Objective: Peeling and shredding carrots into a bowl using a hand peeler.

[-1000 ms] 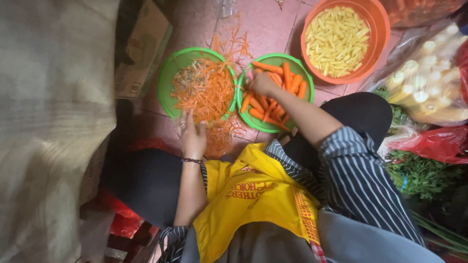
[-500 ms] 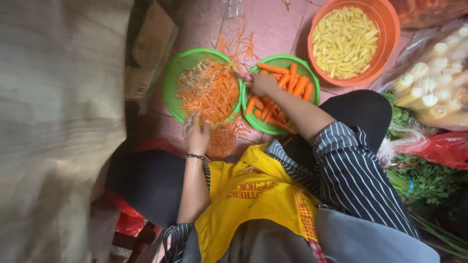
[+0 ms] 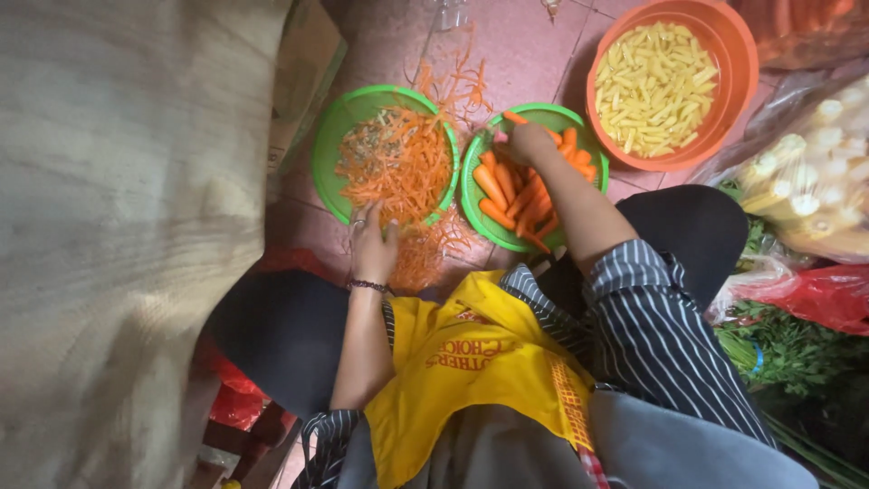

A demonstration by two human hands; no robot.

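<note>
My right hand [image 3: 527,142] reaches into a green basket [image 3: 474,201] of peeled carrots [image 3: 510,187], its fingers closed around one carrot at the far rim. My left hand [image 3: 372,243] rests at the near rim of a second green basket [image 3: 327,149]. This basket is full of orange carrot peelings [image 3: 398,163]. The left fingers are spread and touch the shavings, and a dark bracelet sits on that wrist. More peelings [image 3: 425,258] lie spilled on the pink tiled floor [image 3: 525,54] between the baskets and my knees.
An orange bowl [image 3: 740,54] of pale yellow cut sticks stands at the far right. Bags of white vegetables [image 3: 815,181], a red bag [image 3: 815,294] and leafy greens [image 3: 787,349] crowd the right. A burlap sack [image 3: 118,226] and a cardboard box [image 3: 303,72] fill the left.
My right hand has moved further across the carrot basket to its far rim and closed on a carrot. My left hand stays at the peelings basket.
</note>
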